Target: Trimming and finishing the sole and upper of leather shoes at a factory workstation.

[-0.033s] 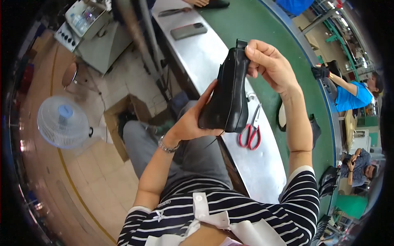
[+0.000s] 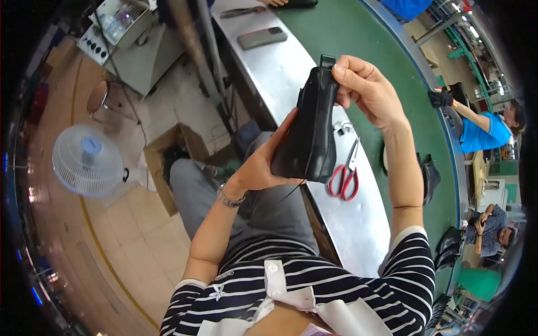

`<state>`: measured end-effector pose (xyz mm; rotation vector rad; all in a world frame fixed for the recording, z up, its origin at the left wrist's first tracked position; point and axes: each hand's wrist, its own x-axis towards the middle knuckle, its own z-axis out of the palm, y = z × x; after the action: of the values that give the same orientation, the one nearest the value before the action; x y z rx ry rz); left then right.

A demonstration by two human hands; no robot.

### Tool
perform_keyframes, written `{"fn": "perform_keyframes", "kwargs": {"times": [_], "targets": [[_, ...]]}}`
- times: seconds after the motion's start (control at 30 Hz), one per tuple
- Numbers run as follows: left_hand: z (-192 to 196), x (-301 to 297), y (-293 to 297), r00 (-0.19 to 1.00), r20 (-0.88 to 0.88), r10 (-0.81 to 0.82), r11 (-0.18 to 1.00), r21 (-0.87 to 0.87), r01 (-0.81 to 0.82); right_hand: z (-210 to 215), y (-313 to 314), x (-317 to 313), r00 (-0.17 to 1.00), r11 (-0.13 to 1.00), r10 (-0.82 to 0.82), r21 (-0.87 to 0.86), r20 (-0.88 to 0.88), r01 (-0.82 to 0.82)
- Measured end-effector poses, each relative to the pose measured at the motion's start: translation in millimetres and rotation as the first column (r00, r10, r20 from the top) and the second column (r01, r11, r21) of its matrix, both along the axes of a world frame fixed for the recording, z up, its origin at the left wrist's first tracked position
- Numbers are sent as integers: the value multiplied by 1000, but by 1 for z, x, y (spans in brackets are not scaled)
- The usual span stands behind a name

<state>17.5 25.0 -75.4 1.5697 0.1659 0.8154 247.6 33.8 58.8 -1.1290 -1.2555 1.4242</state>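
Note:
A black leather boot upper (image 2: 311,126) is held up in front of me, with a loop tab standing at its narrow upper end. My left hand (image 2: 261,165) grips its wide lower end from the left, fingers partly hidden behind the leather. At the upper right edge, just beside the tab, my right hand (image 2: 367,89) pinches the leather between thumb and fingers. A thin dark thread hangs below the boot upper. Red-handled scissors (image 2: 343,183) lie on the metal bench strip (image 2: 358,235), to the right of and below the boot upper.
Beyond the strip runs a green belt (image 2: 314,33) with dark shoe parts (image 2: 430,178) on it. A phone (image 2: 261,37) rests on the strip's far end. Leftward are a fan (image 2: 89,159), a stool (image 2: 98,96) and a cardboard box (image 2: 190,140). A person in blue (image 2: 483,130) is across the belt.
Both hands keep the same hold on the boot upper, which has tilted very slightly. The surroundings have shifted a little in the view.

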Motion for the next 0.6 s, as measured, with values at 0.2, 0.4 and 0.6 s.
{"fn": "perform_keyframes", "kwargs": {"times": [0.2,0.4,0.6], "targets": [[-38,-45,-49,993,-25,116,975,-186,-118,-46,-22,-50,996,996,-85,41,4,85],[-43,-83,-81,950,-109,291,948,-102,-302,-135,-27,-15,677,881,-464,212,572,424],[-56,-163,-117,851,-337,403,672,-522,-525,-237,-45,-3,320,870,-434,299,842,393]]}}
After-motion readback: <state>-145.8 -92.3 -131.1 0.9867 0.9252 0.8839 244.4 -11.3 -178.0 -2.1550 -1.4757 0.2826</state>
